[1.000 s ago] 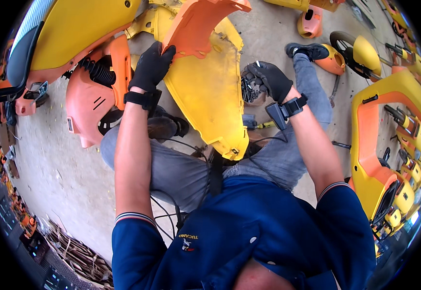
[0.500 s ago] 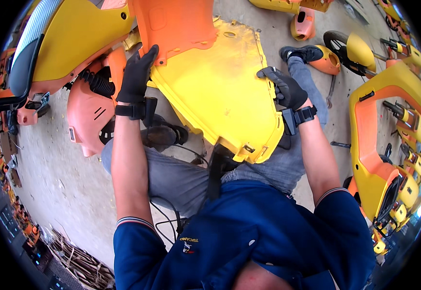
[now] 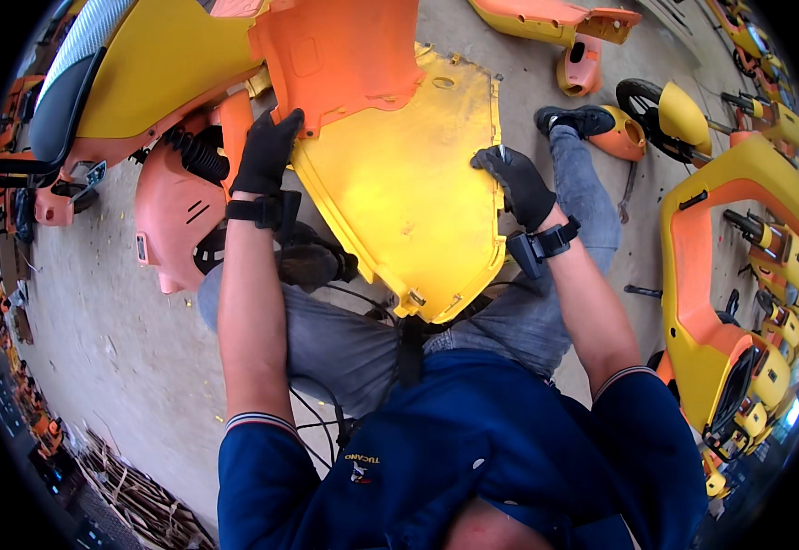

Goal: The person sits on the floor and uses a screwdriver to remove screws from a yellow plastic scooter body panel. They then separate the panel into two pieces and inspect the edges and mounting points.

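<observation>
A large yellow plastic body panel [image 3: 399,197] slopes across my lap, scuffed grey near its far right corner. Overlapping its far left part is an orange plastic panel [image 3: 340,64]. My left hand [image 3: 269,151], in a black glove, is closed at the orange panel's near left corner, against the yellow panel's left edge. At the yellow panel's right edge, my right hand [image 3: 520,183], also gloved, has its fingers bent over the rim. A thin silvery object [image 3: 502,153] sticks out between those fingers; its kind is unclear.
A yellow scooter body with a black seat [image 3: 59,105] stands at far left, beside a pink rounded cover [image 3: 175,206]. On the right is a yellow and orange frame shell [image 3: 679,247]. Loose covers [image 3: 619,136] and a wheel [image 3: 638,92] lie far right. Sticks [image 3: 143,490] are piled near left.
The yellow panel's near end has shifted left and slightly toward me. My right hand has moved left and nearer along with its edge. My left hand stays at the corner, a little nearer.
</observation>
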The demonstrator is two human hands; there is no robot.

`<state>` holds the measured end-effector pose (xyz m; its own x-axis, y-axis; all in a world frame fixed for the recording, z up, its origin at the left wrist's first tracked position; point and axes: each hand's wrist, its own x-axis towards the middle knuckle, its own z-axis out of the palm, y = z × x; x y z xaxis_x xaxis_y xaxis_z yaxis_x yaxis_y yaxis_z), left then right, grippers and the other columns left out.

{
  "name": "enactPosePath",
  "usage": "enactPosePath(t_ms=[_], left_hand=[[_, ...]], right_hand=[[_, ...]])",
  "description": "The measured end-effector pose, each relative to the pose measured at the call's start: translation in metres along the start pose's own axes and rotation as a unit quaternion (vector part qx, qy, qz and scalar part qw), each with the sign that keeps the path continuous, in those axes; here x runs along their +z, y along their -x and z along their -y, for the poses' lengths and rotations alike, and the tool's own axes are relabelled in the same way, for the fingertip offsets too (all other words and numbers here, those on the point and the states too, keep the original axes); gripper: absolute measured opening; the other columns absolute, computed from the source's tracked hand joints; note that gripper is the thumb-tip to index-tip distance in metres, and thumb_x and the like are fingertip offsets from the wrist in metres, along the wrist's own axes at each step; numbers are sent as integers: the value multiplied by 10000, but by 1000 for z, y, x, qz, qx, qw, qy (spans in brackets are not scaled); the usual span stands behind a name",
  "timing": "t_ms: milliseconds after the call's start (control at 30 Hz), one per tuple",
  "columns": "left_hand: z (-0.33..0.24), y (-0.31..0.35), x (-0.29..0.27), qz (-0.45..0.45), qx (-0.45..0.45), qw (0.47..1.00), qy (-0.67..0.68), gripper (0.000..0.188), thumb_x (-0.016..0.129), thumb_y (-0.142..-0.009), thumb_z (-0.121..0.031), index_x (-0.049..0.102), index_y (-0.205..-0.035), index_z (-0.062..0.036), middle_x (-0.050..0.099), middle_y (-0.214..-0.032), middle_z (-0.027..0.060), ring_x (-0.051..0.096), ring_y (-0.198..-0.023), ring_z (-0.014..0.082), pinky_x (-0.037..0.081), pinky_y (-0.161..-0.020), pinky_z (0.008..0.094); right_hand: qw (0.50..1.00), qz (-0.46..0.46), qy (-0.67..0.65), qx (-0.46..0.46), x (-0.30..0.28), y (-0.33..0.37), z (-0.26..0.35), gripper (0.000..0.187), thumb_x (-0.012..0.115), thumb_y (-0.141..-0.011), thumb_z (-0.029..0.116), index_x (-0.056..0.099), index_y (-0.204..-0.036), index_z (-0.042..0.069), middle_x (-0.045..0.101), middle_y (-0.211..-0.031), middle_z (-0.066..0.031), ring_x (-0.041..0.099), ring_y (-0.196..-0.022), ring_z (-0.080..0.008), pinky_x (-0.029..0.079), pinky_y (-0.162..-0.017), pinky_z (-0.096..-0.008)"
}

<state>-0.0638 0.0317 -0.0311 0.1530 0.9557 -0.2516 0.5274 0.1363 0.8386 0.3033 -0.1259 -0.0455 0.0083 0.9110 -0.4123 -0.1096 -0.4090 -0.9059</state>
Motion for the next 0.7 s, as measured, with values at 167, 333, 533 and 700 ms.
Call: enactPosePath(t_ms=[167, 333, 533, 700], left_hand=[[1, -2, 4, -79, 140, 986, -54, 418, 631, -904, -313, 613, -1135, 35, 687, -943, 177, 653, -882, 298, 496, -781, 379], [2, -3, 4, -55, 37, 996, -59, 451, 621, -892, -341, 600, -1150, 29, 681, -924, 179, 656, -845, 306, 500, -772, 382], [2, 13, 4, 15, 2, 996, -86, 479, 627, -881, -391, 611, -1133, 16, 692, -888, 167, 676, -829, 281, 504, -762, 378], [11, 26, 6, 21, -34, 997, -66, 503, 644, -860, -433, 619, -1086, 16, 690, -849, 182, 685, -830, 289, 506, -746, 385]], right_hand=[[993, 97, 68, 9, 12, -12, -60, 274, 582, -990, 266, 671, -1036, 12, 683, -942, -49, 618, -874, -117, 488, -804, -283], [983, 152, 36, 94, 32, -13, -94, 311, 572, -995, 308, 677, -1064, 23, 687, -1018, -39, 615, -944, -134, 479, -862, -292], [967, 160, 155, 122, 34, -29, -143, 352, 554, -989, 374, 674, -1073, 54, 663, -1007, -21, 583, -874, -110, 491, -748, -277], [972, 109, 139, 156, 42, -41, -165, 308, 575, -967, 315, 687, -1029, 35, 678, -937, -46, 608, -813, -134, 508, -711, -289]])
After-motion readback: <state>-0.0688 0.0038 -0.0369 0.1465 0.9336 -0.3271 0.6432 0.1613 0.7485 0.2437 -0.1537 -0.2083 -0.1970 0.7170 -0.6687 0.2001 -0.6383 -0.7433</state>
